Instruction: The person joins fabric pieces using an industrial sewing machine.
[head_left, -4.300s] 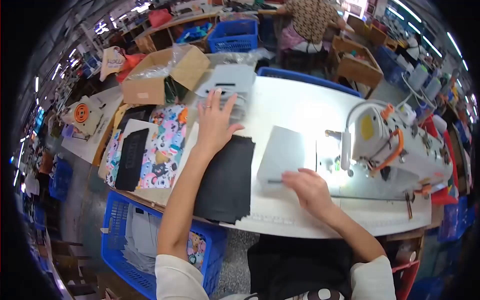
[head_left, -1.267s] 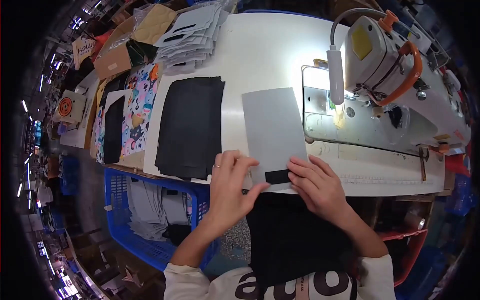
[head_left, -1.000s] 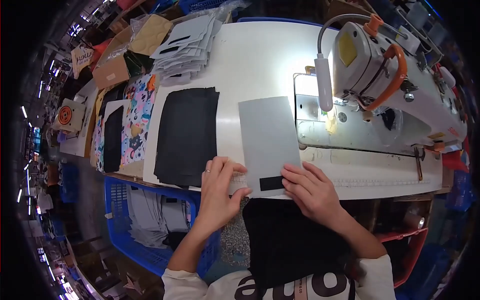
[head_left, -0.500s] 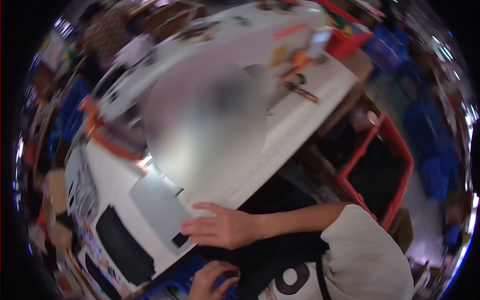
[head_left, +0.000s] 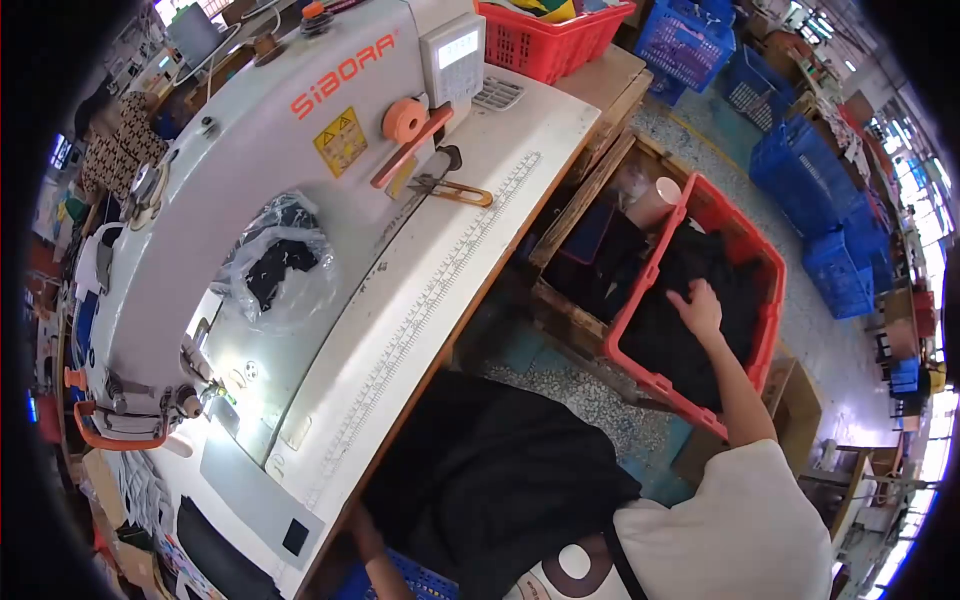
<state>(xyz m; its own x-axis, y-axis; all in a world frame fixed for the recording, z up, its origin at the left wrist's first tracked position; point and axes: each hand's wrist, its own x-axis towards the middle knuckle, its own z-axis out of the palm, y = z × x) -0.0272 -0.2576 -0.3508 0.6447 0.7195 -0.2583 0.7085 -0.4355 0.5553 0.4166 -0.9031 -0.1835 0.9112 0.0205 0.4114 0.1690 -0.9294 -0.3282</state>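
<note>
- Lower left of the frame: only the left forearm (head_left: 365, 540) shows at the worktop (head_left: 420, 300) edge. The left hand seems hidden there, so I cannot tell its grip.
- Beside it, a grey panel (head_left: 250, 485) with a small black patch (head_left: 295, 537) lies flat on the worktop, apart from the needle.
- Right of centre, the right hand (head_left: 697, 308) rests with fingers spread on black fabric (head_left: 665, 340) inside a red crate (head_left: 668, 392) on the floor, gripping nothing.
- Upper left: the sewing machine (head_left: 270, 130).
- Upper right: blue crates (head_left: 815, 190) stand stacked along the floor.
</note>
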